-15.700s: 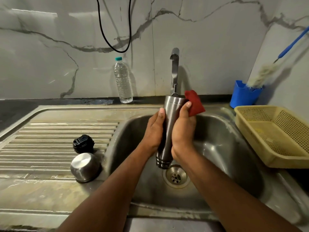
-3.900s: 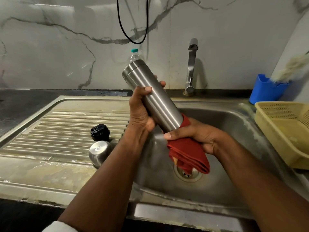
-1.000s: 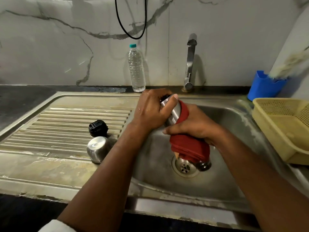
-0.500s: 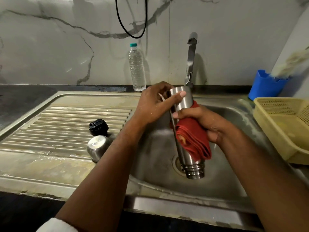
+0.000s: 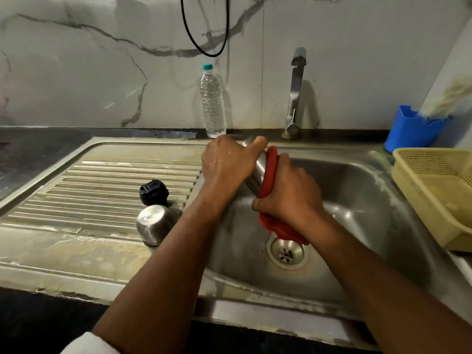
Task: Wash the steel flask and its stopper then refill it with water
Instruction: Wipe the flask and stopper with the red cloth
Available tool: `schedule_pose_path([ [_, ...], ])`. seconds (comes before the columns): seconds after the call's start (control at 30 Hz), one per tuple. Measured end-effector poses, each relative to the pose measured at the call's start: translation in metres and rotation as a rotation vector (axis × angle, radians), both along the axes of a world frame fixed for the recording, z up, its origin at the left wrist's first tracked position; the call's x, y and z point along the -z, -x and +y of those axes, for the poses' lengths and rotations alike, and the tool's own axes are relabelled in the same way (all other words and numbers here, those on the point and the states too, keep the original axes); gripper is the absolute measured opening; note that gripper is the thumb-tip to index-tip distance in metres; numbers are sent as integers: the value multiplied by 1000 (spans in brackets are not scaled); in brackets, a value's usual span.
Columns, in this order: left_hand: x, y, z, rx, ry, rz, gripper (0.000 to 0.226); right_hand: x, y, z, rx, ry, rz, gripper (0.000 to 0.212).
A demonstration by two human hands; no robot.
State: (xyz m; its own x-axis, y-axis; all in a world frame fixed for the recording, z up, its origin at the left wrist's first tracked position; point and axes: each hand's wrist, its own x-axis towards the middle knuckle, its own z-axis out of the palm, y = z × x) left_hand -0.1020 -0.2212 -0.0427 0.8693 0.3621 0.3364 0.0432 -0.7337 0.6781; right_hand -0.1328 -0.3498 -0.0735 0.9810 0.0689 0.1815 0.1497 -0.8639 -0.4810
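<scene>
Over the sink basin (image 5: 357,200) I hold the steel flask (image 5: 258,169) tilted, most of it hidden by my hands. My left hand (image 5: 227,167) grips its upper end, thumb over the top. My right hand (image 5: 288,192) wraps a red cloth (image 5: 270,172) around the flask's body; the cloth's tail hangs down toward the drain (image 5: 286,251). The black stopper (image 5: 154,192) and the steel cap (image 5: 154,223), upside down, sit on the ribbed drainboard (image 5: 102,190) to the left.
A steel tap (image 5: 296,90) stands behind the basin, with no water running. A clear plastic water bottle (image 5: 212,100) stands at the wall. A blue holder (image 5: 411,131) and a yellow basket (image 5: 439,195) are on the right. A black cable (image 5: 204,34) hangs on the wall.
The flask has tipped from nearly upright to tilted, its lower end now hidden. My right hand slid the red cloth along the body; my left hand moved over the top.
</scene>
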Motion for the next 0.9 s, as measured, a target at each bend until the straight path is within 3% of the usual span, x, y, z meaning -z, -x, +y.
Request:
schedule_pose_path([
  [0.07, -5, -4, 7, -99, 66, 139, 57, 0, 2, 6, 5, 90, -54, 94],
  [0.13, -4, -9, 12, -98, 107, 145, 64, -3, 0, 6, -20, 22, 15, 94],
  [0.2, -2, -7, 11, 17, 284, 78, 70, -6, -4, -2, -79, -232, 185, 93],
  [0.33, 7, -7, 10, 483, 989, 26, 42, -14, -5, -23, -351, -989, 717, 62],
  [0.43, 4, -4, 10, 623, 1141, 74, 35, -20, 0, -26, -508, -1097, 846, 55],
  [0.53, 0, -7, 5, 357, 1172, -94, 47, -17, -2, -20, -413, -1008, 738, 51],
  [0.57, 0, -9, 6, 233, 1155, -155, 49, -12, -4, -17, -338, -867, 628, 53],
  [0.67, 10, -15, 15, -101, 1097, -223, 62, 1, -4, -5, -172, -184, 262, 85],
  [0.73, 16, -15, 19, -219, 1139, -204, 63, 4, 0, 2, -94, 102, 116, 95],
  [0.83, 12, -15, 19, -126, 1324, -165, 69, 1, -2, 0, -54, 192, 28, 100],
  [0.9, 7, -15, 20, 79, 1446, -132, 61, -5, -6, -10, -94, -9, 123, 91],
])
